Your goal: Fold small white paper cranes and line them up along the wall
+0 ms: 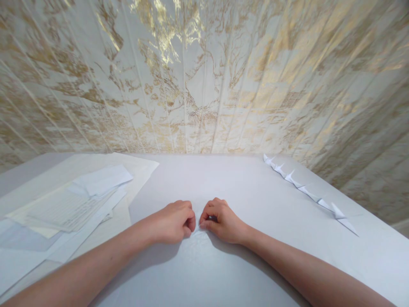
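Observation:
Just above the white table, my left hand [180,221] and my right hand [220,219] face each other with fingers pinched. A small piece of folded white paper [198,230] shows between the fingertips, and both hands grip it. Most of the paper is hidden by the fingers, and its white blends with the tabletop, so its shape is hard to make out. To the right, several white folded-paper cranes [341,217] stand in a slanting row along the table's side.
Loose papers [73,209], some with lines of writing, lie piled on larger cream sheets [143,166] at the left. The white table [204,179] meets a wall [191,85] with a gold pattern at its back edge.

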A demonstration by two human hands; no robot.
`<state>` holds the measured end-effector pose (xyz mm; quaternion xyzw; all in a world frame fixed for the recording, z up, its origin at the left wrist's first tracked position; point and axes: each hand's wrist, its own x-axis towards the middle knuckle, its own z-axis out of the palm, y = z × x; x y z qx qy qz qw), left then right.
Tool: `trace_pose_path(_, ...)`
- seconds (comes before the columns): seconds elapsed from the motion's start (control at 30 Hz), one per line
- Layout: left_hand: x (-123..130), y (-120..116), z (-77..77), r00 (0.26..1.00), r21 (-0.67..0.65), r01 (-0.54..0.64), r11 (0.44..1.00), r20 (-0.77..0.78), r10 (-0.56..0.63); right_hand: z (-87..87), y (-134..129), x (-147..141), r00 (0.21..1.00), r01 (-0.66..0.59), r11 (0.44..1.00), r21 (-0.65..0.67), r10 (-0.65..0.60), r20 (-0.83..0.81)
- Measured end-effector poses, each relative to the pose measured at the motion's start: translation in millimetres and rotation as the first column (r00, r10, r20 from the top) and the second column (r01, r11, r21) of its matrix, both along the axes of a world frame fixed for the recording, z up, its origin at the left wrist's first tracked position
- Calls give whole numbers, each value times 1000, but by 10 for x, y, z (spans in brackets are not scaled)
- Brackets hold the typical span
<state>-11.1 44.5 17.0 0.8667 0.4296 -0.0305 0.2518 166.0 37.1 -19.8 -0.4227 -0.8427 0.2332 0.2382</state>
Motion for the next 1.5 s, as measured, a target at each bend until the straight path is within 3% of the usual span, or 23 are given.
trace_pose_path(0.27, 27, -9, -70, 999, 50, -37, 998, 31, 35, 4, 2, -51, 997, 36, 999, 1, -36, 71)
trace_pose_path(0.63, 30, -17, -37, 1000, 90, 22, 996, 11, -23, 16, -25, -86, 992, 82, 997, 9, -82, 100)
trace_pose_path(1.0, 59, -37, -121, 996, 111, -88, 990, 7, 88, 39, 29, -44, 997, 52, 998, -30, -50, 61)
trace_pose_path(1.2, 60, -37, -102, 995, 91, -95, 991, 7, 95, 58, 25, -37, 996, 59, 998, -18, -58, 65)
trace_pose_path(1.5, 94, -38, -120, 996, 167, -85, 982, -23, 90, 40, 15, -47, 995, 68, 998, 0, -68, 73)
